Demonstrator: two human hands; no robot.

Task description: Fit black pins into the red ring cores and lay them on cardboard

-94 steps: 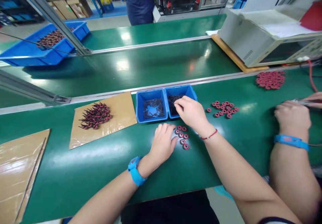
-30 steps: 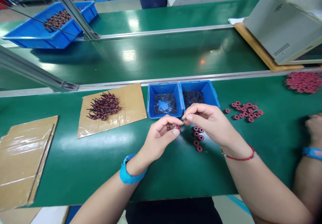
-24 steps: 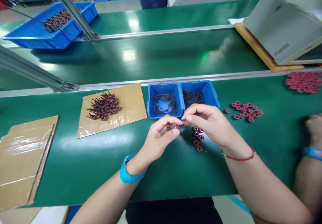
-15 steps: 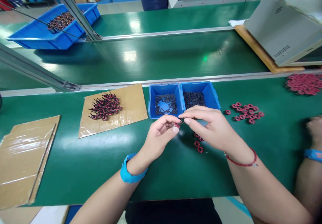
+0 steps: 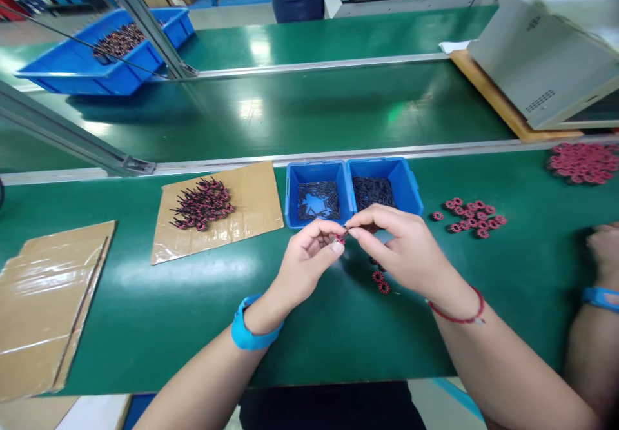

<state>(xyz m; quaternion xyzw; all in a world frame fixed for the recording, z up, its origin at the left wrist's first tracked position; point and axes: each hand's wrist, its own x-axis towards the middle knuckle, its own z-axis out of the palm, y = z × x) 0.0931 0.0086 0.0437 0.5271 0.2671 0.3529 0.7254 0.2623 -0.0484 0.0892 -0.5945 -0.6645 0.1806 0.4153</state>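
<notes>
My left hand (image 5: 309, 259) is closed, pinching a small red-and-black ring coil (image 5: 340, 240) between thumb and fingertips. Right against it, my right hand (image 5: 401, 243) pinches with thumb and forefinger at a thin dark piece by the coil; whether this is a black sleeve or the coil's own lead is too small to tell. Behind the hands stand two blue bins, the left bin (image 5: 289, 198) and the right bin (image 5: 411, 185), both with short black tubes (image 5: 372, 191) in them. Below my right hand lie a few loose ring coils (image 5: 383, 287), partly hidden by it.
On a cardboard sheet (image 5: 256, 191) at left sits a pile of coils with black-sleeved leads (image 5: 203, 204). More ring coils (image 5: 476, 217) lie at right, with a larger heap (image 5: 585, 162) beyond. Another person's hand (image 5: 604, 249) rests at the right edge. A metal rail (image 5: 232, 162) runs behind.
My right hand has shifted slightly left, its fingertips closer to the coil. My left hand stays in place.
</notes>
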